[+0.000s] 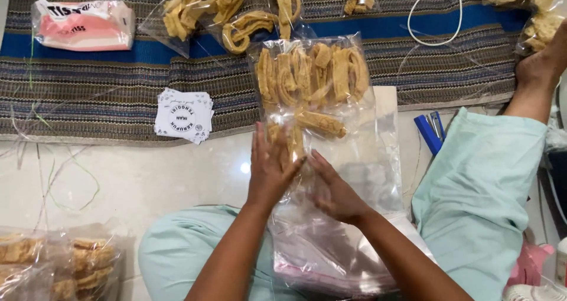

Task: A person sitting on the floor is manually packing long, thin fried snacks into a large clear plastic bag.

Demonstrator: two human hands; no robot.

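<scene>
My forearms rise over my pale green trousers (472, 189). Left hand (270, 168) and right hand (335, 190), both open and flat, press a clear plastic bag of yellow curled crackers (313, 76) on the white tiled floor (147, 177), its top reaching the striped mat (88, 82).

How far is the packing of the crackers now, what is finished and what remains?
Done, it seems: several filled clear bags lie on the striped mat, and more at lower left. In hand: the left hand and right hand press a partly filled bag of yellow crackers. Left: a stack of empty bags under it, and the label cards are unused.
</scene>
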